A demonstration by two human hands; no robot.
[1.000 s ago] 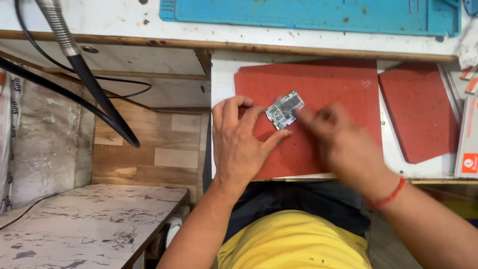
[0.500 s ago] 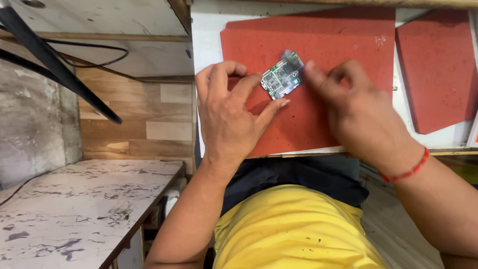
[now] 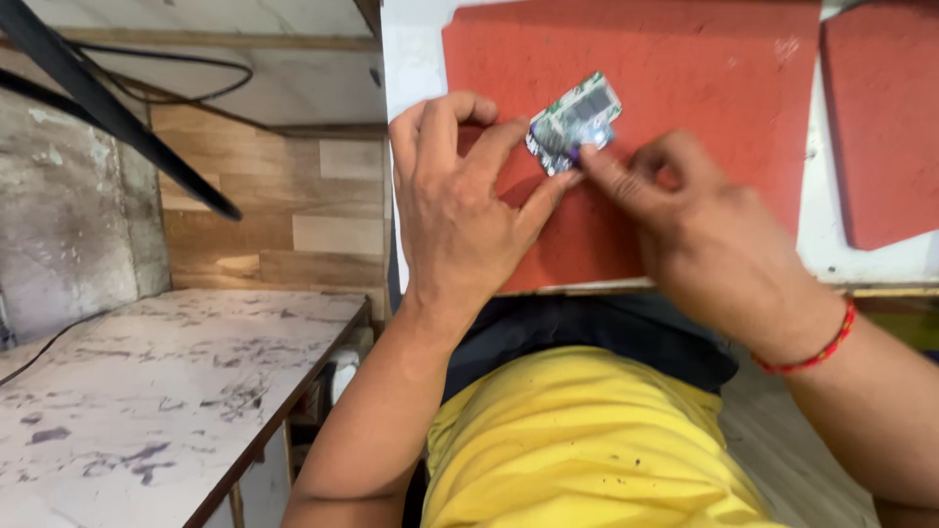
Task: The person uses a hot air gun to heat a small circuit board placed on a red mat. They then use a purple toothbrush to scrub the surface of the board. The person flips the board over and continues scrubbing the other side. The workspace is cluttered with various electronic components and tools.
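Note:
A small green circuit board with metal shields lies tilted over a red mat on a white bench. My left hand pinches its left edge between thumb and fingers. My right hand, with a red thread band at the wrist, presses a fingertip against the board's lower right corner. Whether the right fingers hold a small tool is hidden.
A second red mat lies to the right. At left stand a marbled white side table, a wooden wall panel and a black arm with a cable. My yellow shirt fills the bottom.
The view has tilted down and drawn closer, so the bench's far part with the blue mat has left the frame. Both hands stay on the board, which has turned slightly.

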